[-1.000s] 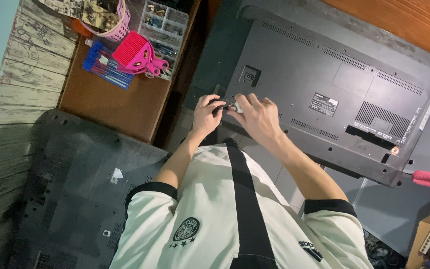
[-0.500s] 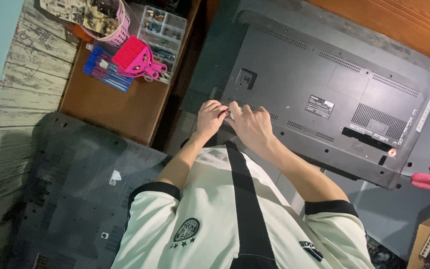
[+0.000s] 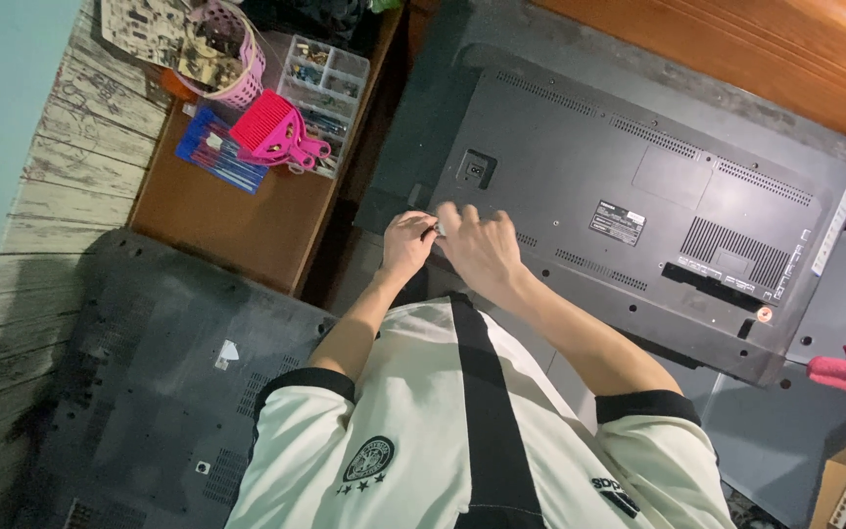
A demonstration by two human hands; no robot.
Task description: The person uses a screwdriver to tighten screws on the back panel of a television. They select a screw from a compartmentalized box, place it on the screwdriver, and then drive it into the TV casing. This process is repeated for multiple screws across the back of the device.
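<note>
A person in a white shirt point(image 3: 413, 431) holds both hands, left hand point(image 3: 408, 243) and right hand point(image 3: 482, 250), together on a small metal part point(image 3: 438, 230) (too small to identify) at the near edge of a television back point(image 3: 638, 176); beyond, a pink basket point(image 3: 271, 132) sits on a wooden table point(image 3: 237, 216).

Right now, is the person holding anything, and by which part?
Both hands, left hand and right hand, meet on a small metallic thing at the television back; which part is gripped cannot be told.
</note>
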